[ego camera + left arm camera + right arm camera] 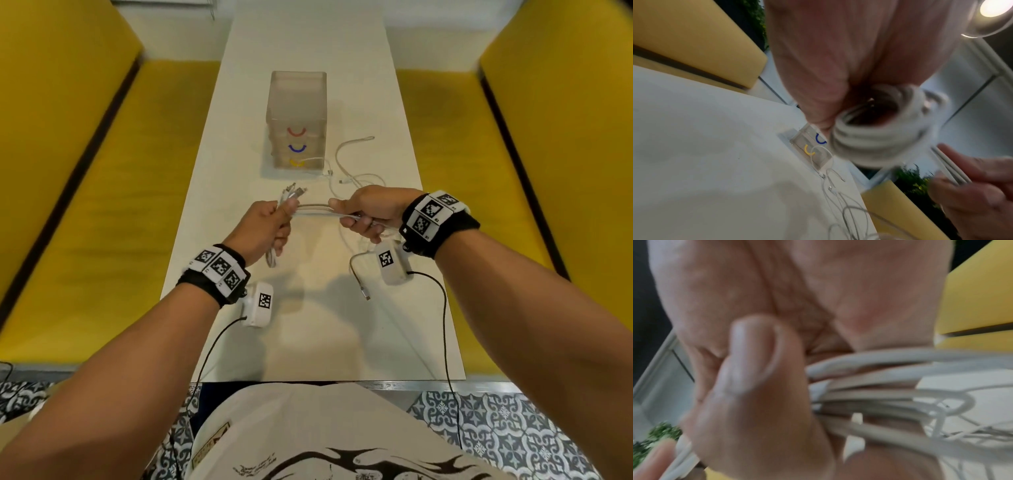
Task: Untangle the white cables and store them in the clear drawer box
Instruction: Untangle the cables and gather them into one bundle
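Observation:
A bundle of white cables (315,210) stretches level between my two hands above the table. My left hand (270,222) grips one end, with several plugs (294,192) sticking out past the fingers and a loop hanging below the palm; in the left wrist view the cable loops (869,138) curl under the fingers. My right hand (368,214) grips the other end, its fingers curled round the strands (869,395). The clear drawer box (296,120) stands farther back, drawers closed, with red, blue and yellow handles. More loose white cables (349,164) lie right of it.
The narrow white table (308,325) runs between two yellow benches (85,205). A grey braided cable (358,274) with a metal plug lies under my right wrist. Black leads hang from both wrist cameras to the table's near edge.

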A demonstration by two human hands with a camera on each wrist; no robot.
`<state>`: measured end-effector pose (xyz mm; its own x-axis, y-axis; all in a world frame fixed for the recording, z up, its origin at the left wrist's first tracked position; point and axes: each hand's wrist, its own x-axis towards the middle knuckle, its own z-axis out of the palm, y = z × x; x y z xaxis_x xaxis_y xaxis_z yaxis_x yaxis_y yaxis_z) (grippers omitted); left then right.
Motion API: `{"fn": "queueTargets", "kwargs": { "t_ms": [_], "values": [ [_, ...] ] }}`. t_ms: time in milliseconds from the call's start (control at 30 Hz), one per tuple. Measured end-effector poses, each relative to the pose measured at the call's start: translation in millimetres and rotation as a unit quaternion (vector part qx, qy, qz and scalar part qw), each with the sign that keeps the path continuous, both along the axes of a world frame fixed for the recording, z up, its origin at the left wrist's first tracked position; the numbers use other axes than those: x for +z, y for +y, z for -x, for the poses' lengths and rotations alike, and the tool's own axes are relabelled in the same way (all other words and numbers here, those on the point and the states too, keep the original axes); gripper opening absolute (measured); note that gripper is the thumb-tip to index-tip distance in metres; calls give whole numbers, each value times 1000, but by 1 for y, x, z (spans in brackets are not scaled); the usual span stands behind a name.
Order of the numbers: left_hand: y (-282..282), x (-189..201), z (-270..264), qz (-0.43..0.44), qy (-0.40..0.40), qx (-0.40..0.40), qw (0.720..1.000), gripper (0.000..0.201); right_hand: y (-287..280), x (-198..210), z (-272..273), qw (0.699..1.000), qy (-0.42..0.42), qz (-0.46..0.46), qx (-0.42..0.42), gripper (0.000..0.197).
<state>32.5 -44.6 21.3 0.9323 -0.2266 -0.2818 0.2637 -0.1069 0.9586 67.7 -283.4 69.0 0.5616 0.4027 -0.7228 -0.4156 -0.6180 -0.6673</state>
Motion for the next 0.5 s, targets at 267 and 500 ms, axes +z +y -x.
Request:
{"fn": "queueTargets", "kwargs": {
  "t_ms": [267, 500],
  "values": [
    [4, -11, -9, 15, 28, 150, 988, 49, -3, -21, 11, 982, -71, -107, -137, 47],
    [-32, -17, -16, -25, 28, 258, 965, 53, 61, -48, 45, 927, -276, -114, -227, 42]
  ]
}}
